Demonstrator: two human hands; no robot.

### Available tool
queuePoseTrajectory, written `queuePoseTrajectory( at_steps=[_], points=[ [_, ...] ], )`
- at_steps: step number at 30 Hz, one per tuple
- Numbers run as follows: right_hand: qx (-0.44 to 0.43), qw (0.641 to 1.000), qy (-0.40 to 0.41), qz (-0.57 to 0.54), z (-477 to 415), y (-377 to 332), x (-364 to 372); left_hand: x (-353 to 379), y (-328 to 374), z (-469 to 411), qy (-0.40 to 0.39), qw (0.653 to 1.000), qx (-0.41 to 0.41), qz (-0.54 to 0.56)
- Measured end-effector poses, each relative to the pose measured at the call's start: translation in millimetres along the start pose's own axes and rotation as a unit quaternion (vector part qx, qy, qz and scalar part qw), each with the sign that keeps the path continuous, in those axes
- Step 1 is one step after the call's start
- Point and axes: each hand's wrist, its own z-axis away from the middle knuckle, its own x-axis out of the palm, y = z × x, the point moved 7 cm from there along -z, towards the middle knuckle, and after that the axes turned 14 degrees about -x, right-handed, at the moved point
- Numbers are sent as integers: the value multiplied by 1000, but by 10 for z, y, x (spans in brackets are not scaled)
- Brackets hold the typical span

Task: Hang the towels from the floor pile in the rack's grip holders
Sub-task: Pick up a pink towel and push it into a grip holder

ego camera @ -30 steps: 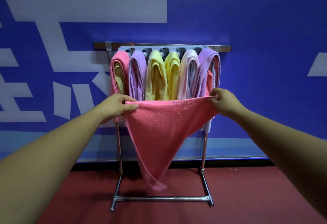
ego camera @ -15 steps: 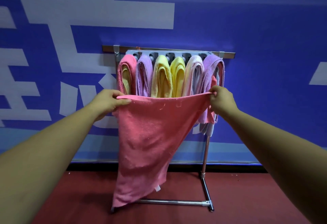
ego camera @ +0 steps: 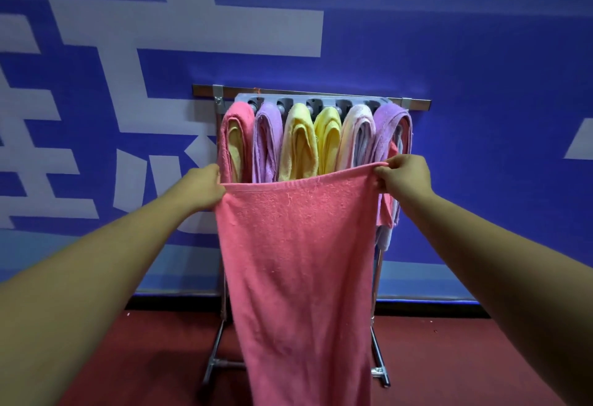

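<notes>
The long coral-pink terry towel (ego camera: 298,261) hangs spread flat in front of the chrome tube rack (ego camera: 378,277), held up by its two top corners. The left grip (ego camera: 205,186), a bare hand, is closed on the top left corner, though the cloth hides most of its fingers; the right grip (ego camera: 406,174) pinches the top right corner between curled fingers and thumb, a little higher than the left.

The worst risk, I judge, is finding no room. Every holder I can see in the grey plastic holder strip (ego camera: 308,101) along the rack's top edge looks taken. From the left end they carry a pink towel wrapped round a yellow one (ego camera: 236,117), a lilac towel (ego camera: 268,136), two yellow towels (ego camera: 300,136), a pale pink towel (ego camera: 356,129) and, at the right end, a purple towel (ego camera: 391,123) that is already crowded with other layers. Forcing more cloth into a filled holder could drag its towel loose. Held at full width, the coral towel is also probably too broad for one holder; one grip would have to let go to bunch it; the freed side would drop and swing, and might brush the hung row or trail on the dark red floor (ego camera: 465,357). A hard push could also shift the light rack.

The towel's top hem runs taut from grip to grip, below the holder strip and across the lower halves of the hung towels; the body falls between the rack's legs; its lower end leaves the bottom of the view, so I cannot tell whether it touches the floor.
</notes>
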Motion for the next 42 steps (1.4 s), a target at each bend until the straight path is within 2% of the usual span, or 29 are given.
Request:
queuePoseTrajectory(
  at_steps=[2,5,7,9,11,13,15,19,22,24,26,30,38,40,42],
  points=[
    [8,1000,8,2,3,27,-2,146,-22,-7,-97,993,42,60],
    [0,1000,19,-5,22,-41,-16,261,31,118,-239,940,88,227],
    [-7,1000,8,-24,43,-110,13,249,160,233,-286,909,98,287],
    [-20,998,-18,-50,70,-202,88,226,302,347,-314,899,110,285],
    [-45,996,-43,-63,116,-331,164,194,417,428,-300,913,139,240],
    [-72,994,-58,-53,164,-451,206,109,527,475,-230,942,187,155],
    [-81,992,-79,-50,218,-533,243,43,634,521,-179,952,219,116],
    [-80,975,-155,-140,361,-731,417,-27,798,585,-156,943,237,172],
    [-70,943,-241,-220,515,-865,586,-65,851,571,-129,943,224,211],
    [-95,928,-301,-199,616,-948,667,-80,865,548,-123,939,204,246],
    [-137,929,-318,-129,678,-997,708,-88,864,539,-120,938,190,264],
    [-167,934,-288,-127,698,-1052,754,-57,848,549,-134,934,185,276],
    [-176,934,-289,-116,779,-1084,811,-40,846,610,-162,921,181,305],
    [-127,933,-284,-179,767,-1047,822,40,821,625,-229,917,164,281],
    [-66,924,-273,-258,740,-989,825,171,766,694,-338,900,154,228]
  ],
)
